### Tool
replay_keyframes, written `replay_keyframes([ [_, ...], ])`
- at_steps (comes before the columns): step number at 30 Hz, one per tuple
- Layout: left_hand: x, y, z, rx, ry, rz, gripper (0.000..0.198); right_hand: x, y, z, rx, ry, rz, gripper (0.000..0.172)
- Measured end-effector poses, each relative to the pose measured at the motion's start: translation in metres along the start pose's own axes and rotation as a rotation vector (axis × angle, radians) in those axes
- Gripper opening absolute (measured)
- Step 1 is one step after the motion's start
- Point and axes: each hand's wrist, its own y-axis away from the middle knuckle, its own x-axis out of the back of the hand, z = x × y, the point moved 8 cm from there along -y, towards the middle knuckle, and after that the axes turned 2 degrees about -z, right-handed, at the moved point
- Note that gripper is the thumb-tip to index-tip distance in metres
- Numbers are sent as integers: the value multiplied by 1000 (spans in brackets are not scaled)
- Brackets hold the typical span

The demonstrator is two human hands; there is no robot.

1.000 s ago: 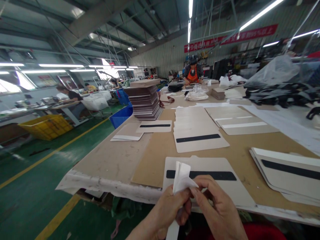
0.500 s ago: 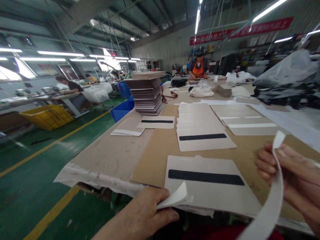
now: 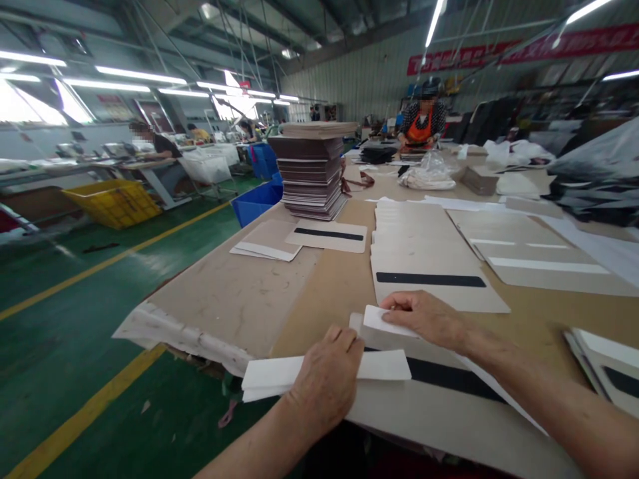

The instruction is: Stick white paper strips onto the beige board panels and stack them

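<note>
My left hand (image 3: 327,376) is closed on a stack of white paper strips (image 3: 384,364) near the table's front edge, the strips sticking out on both sides of it. My right hand (image 3: 426,318) pinches the end of one white strip (image 3: 380,320) and presses it down on the grey card (image 3: 449,406) with a black band (image 3: 449,376) that lies in front of me. The strip runs under my right forearm toward the right.
More grey cards with black bands (image 3: 429,279) lie fanned out on the cardboard-covered table (image 3: 234,299). A tall card stack (image 3: 312,169) stands at the back left. A blue bin (image 3: 254,203) and yellow crate (image 3: 114,203) stand on the green floor. Other people work further back.
The hands first held the strips together at the table edge, then parted. Now my right hand has come down and left onto the card with one strip; my left hand moved forward with the stack.
</note>
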Motion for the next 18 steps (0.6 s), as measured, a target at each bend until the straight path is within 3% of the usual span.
replay_keyframes([
  [8,-6,3,-2,-16,16,8,27,-25,-22,-14,4,221,1,19],
  [18,-9,2,-1,-25,-29,0,28,-31,-29,-9,80,364,-14,24],
])
